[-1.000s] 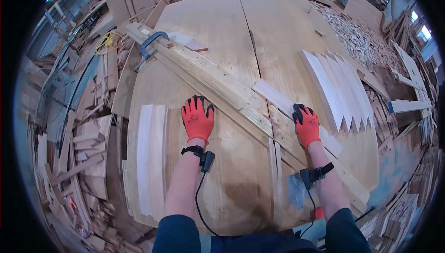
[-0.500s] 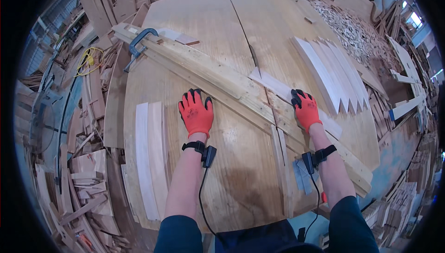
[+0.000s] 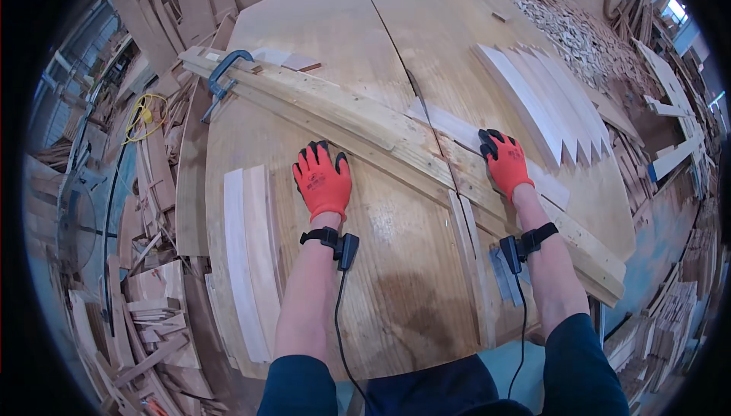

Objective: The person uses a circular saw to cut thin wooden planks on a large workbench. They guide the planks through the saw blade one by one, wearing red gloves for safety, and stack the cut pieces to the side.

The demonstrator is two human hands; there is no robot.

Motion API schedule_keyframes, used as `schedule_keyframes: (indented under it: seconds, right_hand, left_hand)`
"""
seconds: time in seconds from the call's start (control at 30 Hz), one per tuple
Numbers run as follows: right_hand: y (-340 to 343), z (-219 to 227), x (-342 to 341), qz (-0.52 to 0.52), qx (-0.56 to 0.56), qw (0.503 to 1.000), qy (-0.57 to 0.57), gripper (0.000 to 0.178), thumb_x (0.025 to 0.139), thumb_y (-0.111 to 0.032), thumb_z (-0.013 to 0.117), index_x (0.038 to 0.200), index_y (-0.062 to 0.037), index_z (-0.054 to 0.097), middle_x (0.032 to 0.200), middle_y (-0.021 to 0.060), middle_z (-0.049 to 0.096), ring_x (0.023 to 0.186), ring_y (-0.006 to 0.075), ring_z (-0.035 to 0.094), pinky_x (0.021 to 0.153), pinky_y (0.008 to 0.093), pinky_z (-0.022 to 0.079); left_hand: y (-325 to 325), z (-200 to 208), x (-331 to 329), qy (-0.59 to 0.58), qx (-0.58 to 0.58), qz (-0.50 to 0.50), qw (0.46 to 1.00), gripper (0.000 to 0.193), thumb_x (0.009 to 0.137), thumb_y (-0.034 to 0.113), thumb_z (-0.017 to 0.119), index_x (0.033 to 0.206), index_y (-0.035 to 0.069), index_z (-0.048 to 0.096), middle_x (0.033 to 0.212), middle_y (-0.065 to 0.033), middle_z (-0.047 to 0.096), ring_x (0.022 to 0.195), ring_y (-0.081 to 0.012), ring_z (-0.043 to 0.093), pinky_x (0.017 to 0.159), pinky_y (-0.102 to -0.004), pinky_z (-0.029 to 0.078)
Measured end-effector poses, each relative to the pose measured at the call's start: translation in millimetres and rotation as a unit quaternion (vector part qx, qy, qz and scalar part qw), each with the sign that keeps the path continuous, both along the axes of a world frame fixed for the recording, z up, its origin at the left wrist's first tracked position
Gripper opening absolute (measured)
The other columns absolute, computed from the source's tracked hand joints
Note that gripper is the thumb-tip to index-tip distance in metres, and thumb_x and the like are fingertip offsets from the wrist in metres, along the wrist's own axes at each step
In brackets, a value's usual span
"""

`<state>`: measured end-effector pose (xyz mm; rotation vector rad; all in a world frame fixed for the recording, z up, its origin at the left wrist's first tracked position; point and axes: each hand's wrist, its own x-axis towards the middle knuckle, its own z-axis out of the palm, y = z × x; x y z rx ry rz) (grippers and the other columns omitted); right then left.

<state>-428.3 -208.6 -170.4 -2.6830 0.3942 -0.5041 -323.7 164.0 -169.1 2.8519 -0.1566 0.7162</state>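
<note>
On the gloved left hand (image 3: 323,185), dark print (image 3: 317,180)

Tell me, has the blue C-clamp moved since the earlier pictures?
No, neither way: relative to the wooden tabletop, the blue C-clamp keeps its place.

2 red gloves (image 3: 323,186) with black fingertips (image 3: 342,161) bear small dark printing on their backs. Just behind the gloves, 2 black wrist straps (image 3: 318,235) each carry 1 black box (image 3: 349,252) trailing 1 black cable (image 3: 337,323). Farther behind the gloves come dark teal sleeves (image 3: 298,387) and navy clothing (image 3: 434,390).
</note>
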Motion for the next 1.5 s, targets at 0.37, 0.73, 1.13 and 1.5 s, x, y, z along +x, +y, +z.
schedule_keyframes:
  seconds: [0.37, 0.73, 1.13, 1.5]
  right_hand:
    - [11, 22, -4, 0.011, 0.023, 1.0, 0.011, 0.045, 0.088, -0.02, 0.069, 0.132, -0.0135, 0.065, 0.141, 0.0112, 0.058, 0.13, 0.0369, 0.05, 0.114, 0.0469, 0.038]
    - [16, 72, 3, 0.024, -0.015, 0.994, 0.108, 0.052, 0.087, -0.034, 0.074, 0.134, -0.015, 0.061, 0.132, 0.0139, 0.059, 0.123, 0.0336, 0.055, 0.105, 0.0465, 0.044]
    - [19, 96, 71, 0.02, -0.112, 0.976, 0.188, 0.036, 0.093, -0.038, 0.064, 0.123, -0.017, 0.065, 0.126, 0.0155, 0.061, 0.119, 0.0372, 0.058, 0.097, 0.0506, 0.047]
    - [-29, 115, -39, 0.097, 0.015, 0.976, 0.194, 0.058, 0.09, -0.03, 0.067, 0.146, -0.0221, 0.051, 0.147, 0.0173, 0.047, 0.126, 0.0409, 0.048, 0.103, 0.0549, 0.041]
  left_hand:
    - [9, 28, -10, 0.026, 0.029, 0.008, 0.999, 0.059, 0.097, 0.039, 0.056, 0.145, 0.005, 0.05, 0.152, -0.0196, 0.047, 0.143, -0.0385, 0.038, 0.12, -0.0516, 0.024]
    - [17, 67, -9, 0.038, 0.042, 0.009, 0.998, 0.06, 0.092, 0.037, 0.062, 0.142, 0.004, 0.052, 0.149, -0.0195, 0.049, 0.14, -0.039, 0.039, 0.119, -0.0532, 0.024]
    - [11, 72, -4, 0.041, -0.006, -0.003, 0.999, 0.059, 0.09, 0.027, 0.066, 0.14, 0.0, 0.053, 0.142, -0.0219, 0.054, 0.134, -0.0389, 0.046, 0.114, -0.0488, 0.032]
    - [-186, 136, 50, 0.282, 0.206, -0.065, 0.935, 0.058, 0.08, 0.053, 0.069, 0.116, 0.006, 0.07, 0.12, -0.0172, 0.067, 0.118, -0.0339, 0.06, 0.101, -0.0498, 0.043]
